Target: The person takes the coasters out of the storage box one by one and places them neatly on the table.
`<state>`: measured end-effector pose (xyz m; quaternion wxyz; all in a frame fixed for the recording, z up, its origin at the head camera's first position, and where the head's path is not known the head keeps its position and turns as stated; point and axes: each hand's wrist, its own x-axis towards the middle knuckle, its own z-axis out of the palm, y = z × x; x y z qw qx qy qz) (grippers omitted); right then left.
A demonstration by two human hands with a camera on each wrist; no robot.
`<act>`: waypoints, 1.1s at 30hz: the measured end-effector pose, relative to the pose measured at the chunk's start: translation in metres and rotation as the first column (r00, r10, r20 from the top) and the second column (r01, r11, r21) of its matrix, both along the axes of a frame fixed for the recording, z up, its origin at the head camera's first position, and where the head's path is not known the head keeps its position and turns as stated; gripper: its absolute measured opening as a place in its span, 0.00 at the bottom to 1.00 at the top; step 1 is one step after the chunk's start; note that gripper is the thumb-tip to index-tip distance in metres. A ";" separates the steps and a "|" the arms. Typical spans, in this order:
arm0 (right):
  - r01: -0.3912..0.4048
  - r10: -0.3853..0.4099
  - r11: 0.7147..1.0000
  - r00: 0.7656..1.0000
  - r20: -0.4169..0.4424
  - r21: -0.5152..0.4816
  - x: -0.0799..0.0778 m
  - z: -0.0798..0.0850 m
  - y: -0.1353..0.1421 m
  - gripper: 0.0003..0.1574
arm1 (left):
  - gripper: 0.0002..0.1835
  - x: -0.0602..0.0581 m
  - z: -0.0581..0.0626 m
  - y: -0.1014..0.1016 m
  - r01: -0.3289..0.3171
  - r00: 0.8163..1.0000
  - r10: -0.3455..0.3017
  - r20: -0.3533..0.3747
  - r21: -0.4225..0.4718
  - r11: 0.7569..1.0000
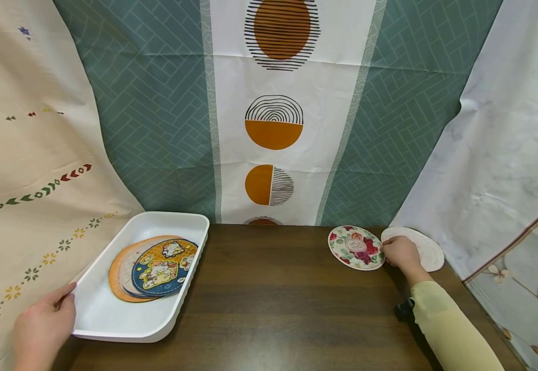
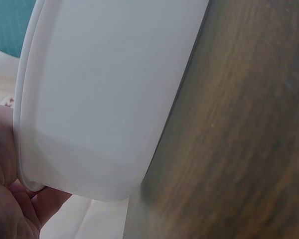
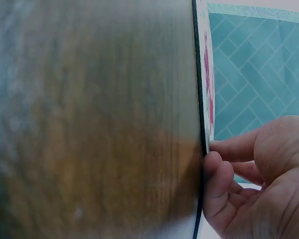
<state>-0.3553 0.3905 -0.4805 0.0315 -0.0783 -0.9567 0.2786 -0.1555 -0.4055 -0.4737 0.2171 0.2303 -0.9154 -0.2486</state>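
Observation:
At the left, my left hand (image 1: 44,324) grips the near-left rim of a white plastic tray (image 1: 88,313), thumb over the edge and fingers beneath it. Several flat round mats lie overlapped in the tray; on top is a blue-and-orange mat (image 1: 164,268) with cartoon figures, over an orange mat (image 1: 116,273). Far to the right, my right hand (image 1: 403,252) pinches the right edge of a round floral mat (image 1: 354,248) between thumb and fingers. That mat appears edge-on in the right wrist view, with a dark underside. A white round mat (image 1: 431,252) lies behind this hand, partly covered by it.
A dark wooden table (image 1: 269,293) spans between the tray and the floral mat. Green-and-white patterned cloth (image 1: 273,82) hangs at the back. Cream cloth (image 1: 28,154) borders the left side, and marbled white cloth (image 1: 509,129) the right.

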 end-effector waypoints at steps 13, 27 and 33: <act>0.034 -0.031 0.998 0.998 -0.048 0.058 -0.001 0.004 -0.006 0.23 | 0.19 0.002 0.005 0.003 -0.014 1.000 0.014 0.016 0.009 1.000; 0.053 -0.058 0.998 0.989 -0.134 -0.039 -0.003 0.015 -0.043 0.27 | 0.19 0.003 0.004 0.002 0.002 1.000 -0.002 -0.003 -0.014 1.000; 0.023 -0.042 0.994 0.982 -0.182 -0.107 -0.006 0.019 -0.065 0.28 | 0.18 0.003 0.003 0.002 0.003 1.000 -0.004 -0.020 -0.021 1.000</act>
